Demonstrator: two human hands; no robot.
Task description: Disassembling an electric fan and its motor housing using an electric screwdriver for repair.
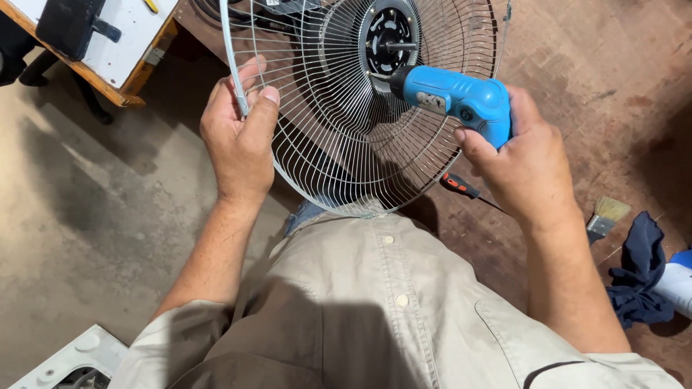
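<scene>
Steadying the fan guard (346, 144) by its rim, left hand (238, 137) closed there; keep your right hand (522, 162), clenched around the blue electric screwdriver (454, 101), square to the centre hub (388, 39).

A grey concrete floor (86, 209) fills the nine o'clock side, mottled and dusty, with soft shadows across it. At eleven o'clock stands the corner of a wooden desk (137, 79) with a white top and orange-brown edges; a dark boxy object (68, 25) lies on it. The three o'clock side is a reddish-brown worn wooden surface (613, 86), scuffed and stained. On it, towards four o'clock, lie a paintbrush (605, 216) with pale bristles, a crumpled dark blue cloth (641, 274) and, at the frame's edge, a white and blue can (677, 284). At seven o'clock a white plastic part (72, 360) rests on the floor. The light is even and dim.
</scene>
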